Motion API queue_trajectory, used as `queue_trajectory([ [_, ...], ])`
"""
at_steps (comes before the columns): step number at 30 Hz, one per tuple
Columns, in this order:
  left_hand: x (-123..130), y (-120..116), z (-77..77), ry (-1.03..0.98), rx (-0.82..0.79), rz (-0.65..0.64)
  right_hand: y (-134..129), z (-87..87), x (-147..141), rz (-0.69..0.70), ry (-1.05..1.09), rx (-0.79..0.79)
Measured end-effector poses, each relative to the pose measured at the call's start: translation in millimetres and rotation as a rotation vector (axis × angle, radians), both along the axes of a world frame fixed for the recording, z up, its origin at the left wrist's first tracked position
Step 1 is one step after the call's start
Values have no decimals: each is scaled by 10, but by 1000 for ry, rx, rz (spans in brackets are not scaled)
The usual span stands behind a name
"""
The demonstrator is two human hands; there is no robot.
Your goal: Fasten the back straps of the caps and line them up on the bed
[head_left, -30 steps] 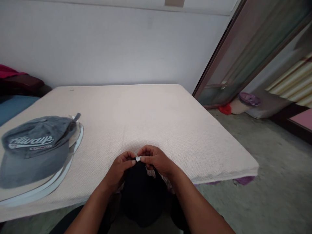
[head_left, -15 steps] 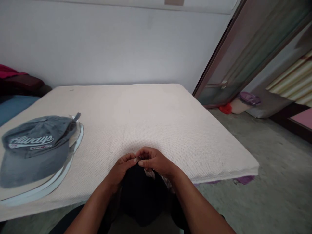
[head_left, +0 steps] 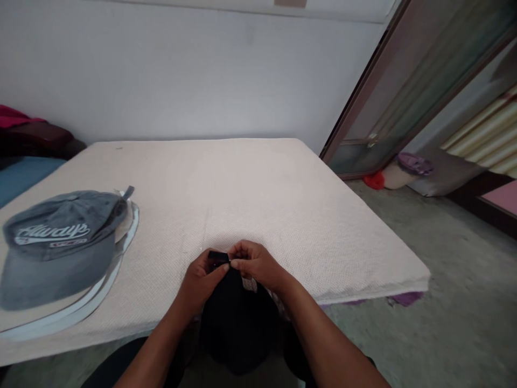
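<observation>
A black cap point(head_left: 238, 323) sits at my lap, just off the near edge of the bed-like surface. My left hand point(head_left: 204, 277) is closed, thumb and fingers pinching the cap's black strap point(head_left: 218, 257), whose end sticks up above the fingers. My right hand point(head_left: 254, 263) pinches the same strap area from the other side, fingertips meeting the left thumb. Any buckle between the fingertips is too small to make out. Under the right hand a pale patch point(head_left: 249, 284) shows at the cap's opening. To the left lies a grey cap point(head_left: 64, 242) with white "Always" lettering.
The grey cap rests on a stack of pale caps or brims point(head_left: 109, 291). A cream textured cover point(head_left: 262, 183) spreads over the surface, against a white wall point(head_left: 194, 75). Dark red and blue items point(head_left: 32, 134) sit at far left. A bin with purple lining point(head_left: 414, 164) stands by the door.
The black strap's end now stands up out of my left hand, where it was hidden before. My left fingers have shifted slightly; the right hand stays nearly in place.
</observation>
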State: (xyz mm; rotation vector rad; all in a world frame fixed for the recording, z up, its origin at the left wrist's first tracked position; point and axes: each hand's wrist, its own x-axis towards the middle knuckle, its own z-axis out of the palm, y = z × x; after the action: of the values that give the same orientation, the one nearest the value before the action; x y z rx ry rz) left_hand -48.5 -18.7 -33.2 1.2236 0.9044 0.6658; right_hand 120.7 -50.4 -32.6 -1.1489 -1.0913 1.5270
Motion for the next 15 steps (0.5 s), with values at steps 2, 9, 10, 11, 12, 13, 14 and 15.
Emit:
queue_trajectory([
  [2,-4,-10,28,-15,-27,1,6,2,1,0,-1,4],
  [9,2,17,124,2,-80,65,-13,34,1,43,-35,27],
  [10,4,25,125,30,-51,77,-16,35,-2,47,-40,31],
  [11,5,32,124,62,-17,78,-19,36,-5,49,-45,34],
  [12,3,37,123,88,12,68,-19,37,-7,47,-49,37],
  [13,0,39,121,106,31,49,-19,39,-7,44,-50,38],
  [14,-5,38,120,119,39,24,-17,42,-5,39,-48,38],
  [15,-10,35,120,123,30,-5,-15,46,-1,37,-45,33],
])
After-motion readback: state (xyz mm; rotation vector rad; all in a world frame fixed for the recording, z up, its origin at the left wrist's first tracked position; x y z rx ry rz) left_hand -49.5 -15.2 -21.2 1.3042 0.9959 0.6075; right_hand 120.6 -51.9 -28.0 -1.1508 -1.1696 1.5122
